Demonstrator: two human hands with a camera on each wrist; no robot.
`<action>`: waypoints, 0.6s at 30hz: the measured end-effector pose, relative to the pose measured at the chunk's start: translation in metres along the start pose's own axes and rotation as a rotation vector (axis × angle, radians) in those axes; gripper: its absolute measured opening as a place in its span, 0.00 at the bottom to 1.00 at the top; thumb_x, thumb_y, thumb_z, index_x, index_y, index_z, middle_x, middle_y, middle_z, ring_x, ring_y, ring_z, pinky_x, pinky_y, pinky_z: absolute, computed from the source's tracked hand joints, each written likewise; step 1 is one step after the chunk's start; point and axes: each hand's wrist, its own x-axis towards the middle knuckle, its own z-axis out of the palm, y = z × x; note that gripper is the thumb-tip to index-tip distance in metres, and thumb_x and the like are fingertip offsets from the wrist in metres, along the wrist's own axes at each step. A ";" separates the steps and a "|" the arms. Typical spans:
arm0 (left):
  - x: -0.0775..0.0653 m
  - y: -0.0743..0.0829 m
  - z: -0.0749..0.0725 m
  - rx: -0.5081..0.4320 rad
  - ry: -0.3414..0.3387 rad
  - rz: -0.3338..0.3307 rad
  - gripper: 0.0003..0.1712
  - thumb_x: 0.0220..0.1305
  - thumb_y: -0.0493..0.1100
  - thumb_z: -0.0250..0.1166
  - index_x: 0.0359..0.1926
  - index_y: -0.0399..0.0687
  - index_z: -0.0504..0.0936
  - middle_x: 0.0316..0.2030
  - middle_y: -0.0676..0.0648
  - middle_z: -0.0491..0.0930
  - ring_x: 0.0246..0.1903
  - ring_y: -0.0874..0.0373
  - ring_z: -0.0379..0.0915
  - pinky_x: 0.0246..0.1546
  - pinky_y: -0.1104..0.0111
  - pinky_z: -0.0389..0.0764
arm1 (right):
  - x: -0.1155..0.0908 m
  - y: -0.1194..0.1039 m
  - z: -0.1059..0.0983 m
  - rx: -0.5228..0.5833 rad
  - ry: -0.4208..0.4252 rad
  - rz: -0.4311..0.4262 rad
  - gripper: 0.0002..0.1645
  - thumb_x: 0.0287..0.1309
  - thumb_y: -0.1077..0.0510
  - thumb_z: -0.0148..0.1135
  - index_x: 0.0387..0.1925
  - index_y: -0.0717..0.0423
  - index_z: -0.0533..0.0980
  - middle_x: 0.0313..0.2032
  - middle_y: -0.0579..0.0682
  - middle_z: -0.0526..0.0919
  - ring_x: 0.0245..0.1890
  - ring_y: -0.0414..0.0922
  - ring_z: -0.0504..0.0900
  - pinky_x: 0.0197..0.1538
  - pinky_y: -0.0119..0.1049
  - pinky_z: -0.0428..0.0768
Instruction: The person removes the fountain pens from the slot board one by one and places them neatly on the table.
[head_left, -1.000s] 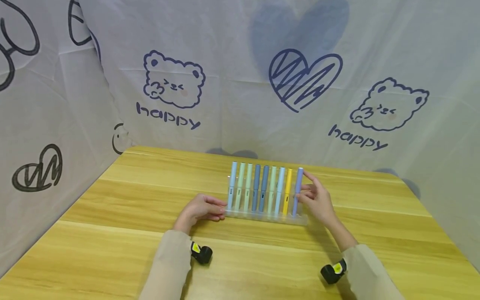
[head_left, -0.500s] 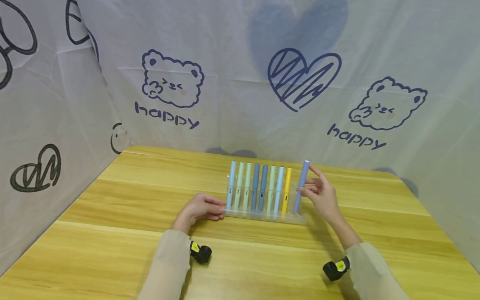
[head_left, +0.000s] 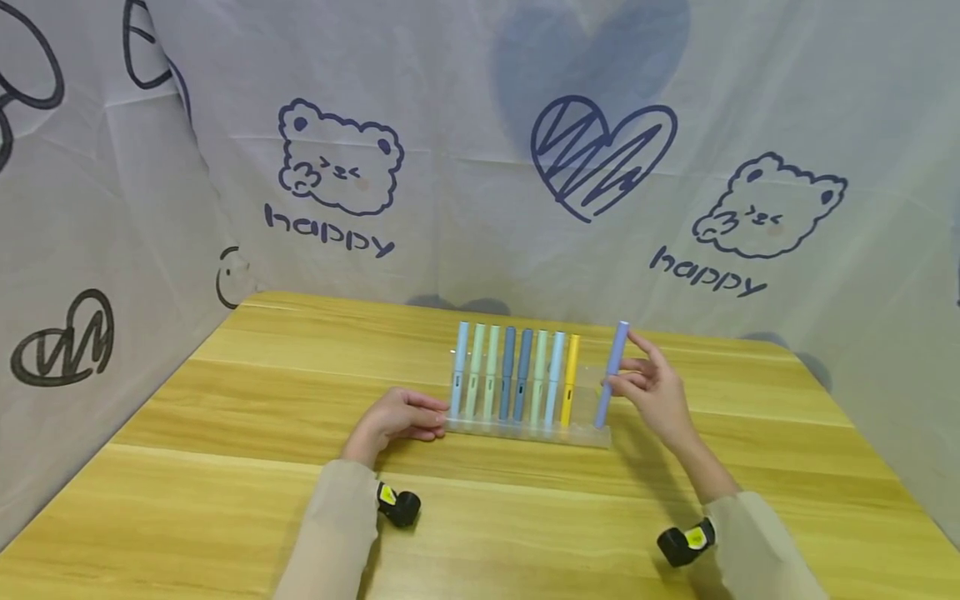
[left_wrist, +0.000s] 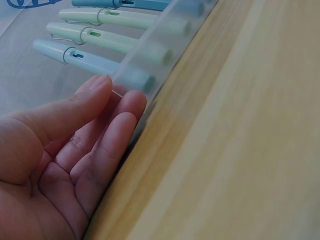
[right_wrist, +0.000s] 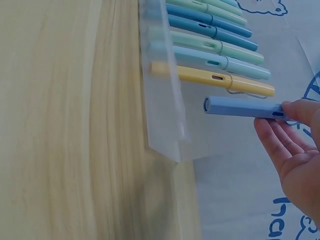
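My right hand (head_left: 660, 402) pinches a purple pen (head_left: 617, 353) near its middle, between thumb and fingers. In the right wrist view this pen (right_wrist: 235, 107) looks blue, and its lower end is out of the holder's front lip. A clear plastic pen holder (head_left: 525, 431) stands on the table with several capped pens in a row: light blue, pale green, dark blue and yellow. The yellow pen (head_left: 571, 383) is the rightmost one in it. My left hand (head_left: 396, 419) grips the holder's left end, thumb and fingers at its corner (left_wrist: 119, 89).
The wooden table (head_left: 525, 517) extends around the holder on all sides. Behind it hangs a pale cloth (head_left: 465, 183) printed with bears and hearts. A black wrist camera (head_left: 399, 507) is strapped on each sleeve.
My right hand has lifted the purple pen up and to the right, tilting it and leaving a gap beside the yellow pen. My left hand and the holder stay in place.
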 end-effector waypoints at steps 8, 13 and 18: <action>-0.001 0.001 0.000 0.003 -0.002 -0.006 0.19 0.53 0.27 0.61 0.48 0.23 0.73 0.28 0.41 0.81 0.26 0.55 0.78 0.29 0.68 0.81 | -0.004 -0.003 -0.011 0.049 0.010 0.058 0.38 0.49 0.77 0.56 0.62 0.70 0.54 0.32 0.44 0.79 0.28 0.36 0.81 0.32 0.33 0.81; -0.002 0.002 0.000 0.004 -0.008 -0.008 0.19 0.53 0.27 0.61 0.48 0.23 0.73 0.29 0.40 0.81 0.27 0.55 0.79 0.29 0.68 0.81 | -0.005 -0.002 -0.018 0.035 0.019 0.091 0.35 0.51 0.77 0.54 0.61 0.72 0.54 0.30 0.40 0.79 0.27 0.35 0.81 0.33 0.34 0.81; -0.003 0.003 0.000 0.005 -0.012 -0.010 0.19 0.54 0.27 0.61 0.48 0.24 0.73 0.29 0.41 0.81 0.27 0.55 0.79 0.29 0.68 0.81 | -0.007 0.007 -0.025 0.031 0.021 0.123 0.35 0.51 0.74 0.57 0.61 0.72 0.55 0.30 0.42 0.80 0.28 0.36 0.81 0.33 0.34 0.81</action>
